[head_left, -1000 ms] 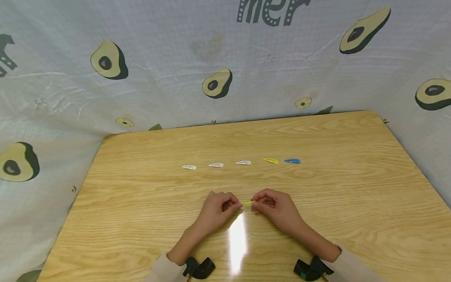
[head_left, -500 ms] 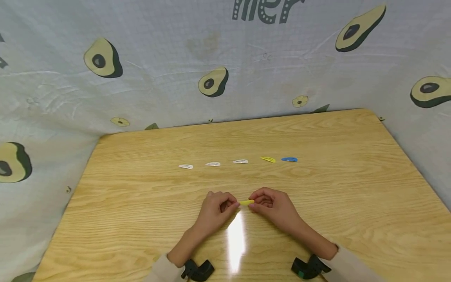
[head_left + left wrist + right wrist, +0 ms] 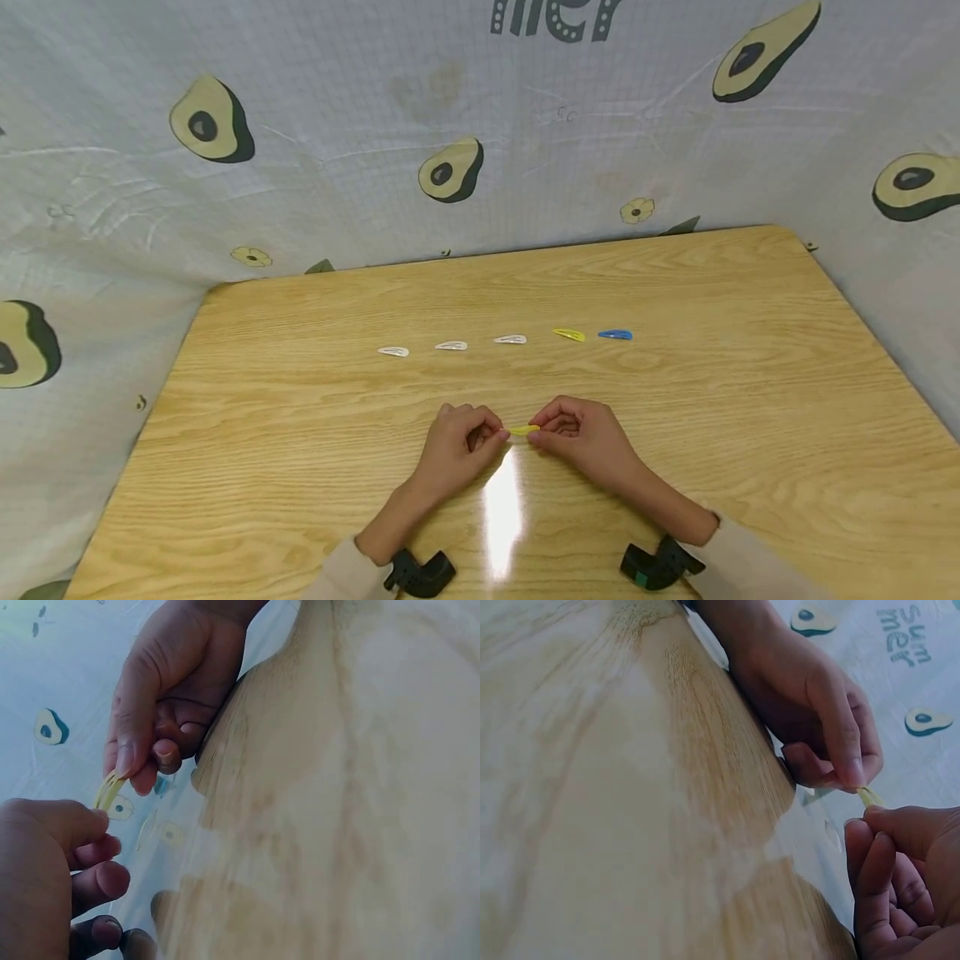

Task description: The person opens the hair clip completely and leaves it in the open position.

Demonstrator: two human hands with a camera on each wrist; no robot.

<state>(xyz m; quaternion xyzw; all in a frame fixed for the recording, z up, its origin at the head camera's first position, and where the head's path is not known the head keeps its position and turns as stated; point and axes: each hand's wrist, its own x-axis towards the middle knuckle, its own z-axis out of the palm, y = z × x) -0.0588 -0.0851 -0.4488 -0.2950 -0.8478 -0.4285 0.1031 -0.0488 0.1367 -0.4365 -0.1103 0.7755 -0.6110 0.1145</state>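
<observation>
A small yellow snap hair clip is stretched between both hands over the middle of the table. My left hand pinches its narrow end between thumb and forefinger. At the other end, thumb and forefinger of my right hand pinch the clip. Both wrist views show the yellow clip bridging the two sets of fingertips, its ends hidden by them. Beyond the hands lies a row of hair clips: a white one, another white one, a third white one, a yellow one and a blue one.
The wooden table has a bright light reflection in front of the hands. A pale cloth printed with avocados stands behind and beside it. Black cameras sit on both wrists.
The head view has shifted slightly, so the row of clips appears a little higher and further left. Both hands keep their hold on the yellow clip, which shows a bit more between the fingers.
</observation>
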